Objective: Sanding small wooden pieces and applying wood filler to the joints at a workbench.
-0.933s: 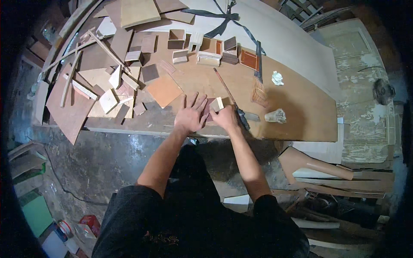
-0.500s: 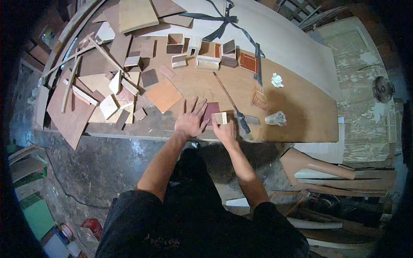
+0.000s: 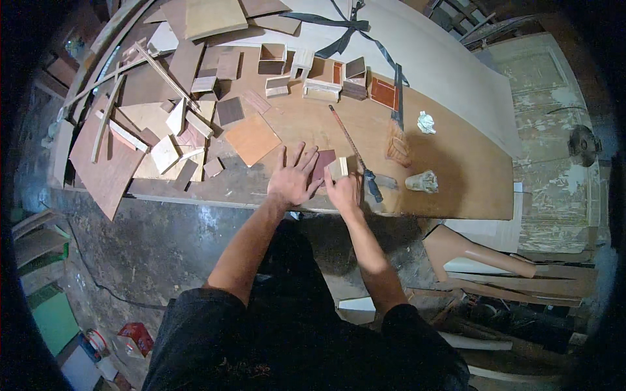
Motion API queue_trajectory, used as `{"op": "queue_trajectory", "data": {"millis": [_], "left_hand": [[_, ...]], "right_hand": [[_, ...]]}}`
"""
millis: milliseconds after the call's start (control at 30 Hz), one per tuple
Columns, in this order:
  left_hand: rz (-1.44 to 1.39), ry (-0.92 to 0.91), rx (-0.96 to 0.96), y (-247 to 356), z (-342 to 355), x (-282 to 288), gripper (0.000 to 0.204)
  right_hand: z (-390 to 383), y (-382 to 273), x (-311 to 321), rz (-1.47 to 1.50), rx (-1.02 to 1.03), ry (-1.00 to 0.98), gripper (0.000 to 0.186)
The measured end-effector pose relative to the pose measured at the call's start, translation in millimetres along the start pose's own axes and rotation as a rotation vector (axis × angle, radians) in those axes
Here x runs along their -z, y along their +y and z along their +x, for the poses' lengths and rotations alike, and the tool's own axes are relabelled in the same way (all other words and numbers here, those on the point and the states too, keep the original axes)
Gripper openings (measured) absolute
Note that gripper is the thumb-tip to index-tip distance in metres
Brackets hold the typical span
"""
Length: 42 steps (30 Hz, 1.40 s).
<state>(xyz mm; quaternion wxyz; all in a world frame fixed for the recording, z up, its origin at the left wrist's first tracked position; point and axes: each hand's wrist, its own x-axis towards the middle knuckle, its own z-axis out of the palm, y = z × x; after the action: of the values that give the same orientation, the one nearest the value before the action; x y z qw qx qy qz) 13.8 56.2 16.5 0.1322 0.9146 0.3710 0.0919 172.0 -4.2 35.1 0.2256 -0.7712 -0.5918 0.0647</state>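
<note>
My left hand (image 3: 293, 179) lies spread and flat at the bench's front, its fingers on the left part of a dark reddish sheet (image 3: 323, 159). Just right of it, my right hand (image 3: 344, 190) grips a small pale wooden block (image 3: 337, 167) on that sheet. A long thin blade with a dark wrapped handle (image 3: 370, 179) lies right of the block. An orange square board (image 3: 252, 139) lies up and left of my hands. A crumpled translucent cup (image 3: 421, 182) rests on its side farther right.
The workbench (image 3: 473, 182) carries scattered offcuts and sticks (image 3: 163, 154) on the left, small wooden boxes (image 3: 272, 58) at the back, black straps (image 3: 345, 29) and a white crumpled scrap (image 3: 425, 122). A worn pale panel (image 3: 548, 208) stands at right; boards (image 3: 495, 287) lie below it.
My right hand with the block moved toward my body on the reddish sheet, then slightly back away. My left hand stays spread in place. The whole view has shifted slightly.
</note>
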Motion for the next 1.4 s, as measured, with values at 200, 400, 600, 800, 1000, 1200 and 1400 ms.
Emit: {"op": "queue_trajectory", "data": {"millis": [200,400,600,800,1000,1200,1400], "left_hand": [[-0.021,0.018,-0.020,6,2,3,0.071],[0.001,-0.004,-0.017,3,1,6,0.071],[0.016,-0.030,-0.014,4,5,7,0.075],[-0.004,-0.012,-0.014,1,-1,1,0.075],[0.022,-0.011,-0.025,2,2,6,0.078],[-0.002,0.009,-0.041,0,2,0,0.079],[0.008,-0.005,-0.029,-3,-1,1,0.079]], "right_hand": [[-7,2,2,0.039,-0.050,0.009,0.036],[1,-7,1,0.125,-0.054,0.000,0.039],[11,7,-11,-0.047,-0.026,-0.039,0.040],[9,4,-18,-0.075,0.014,0.045,0.032],[-18,18,-12,0.011,0.074,0.091,0.029],[24,4,-12,-0.140,-0.070,-0.099,0.037],[-5,2,-10,0.029,-0.011,-0.011,0.031]]}}
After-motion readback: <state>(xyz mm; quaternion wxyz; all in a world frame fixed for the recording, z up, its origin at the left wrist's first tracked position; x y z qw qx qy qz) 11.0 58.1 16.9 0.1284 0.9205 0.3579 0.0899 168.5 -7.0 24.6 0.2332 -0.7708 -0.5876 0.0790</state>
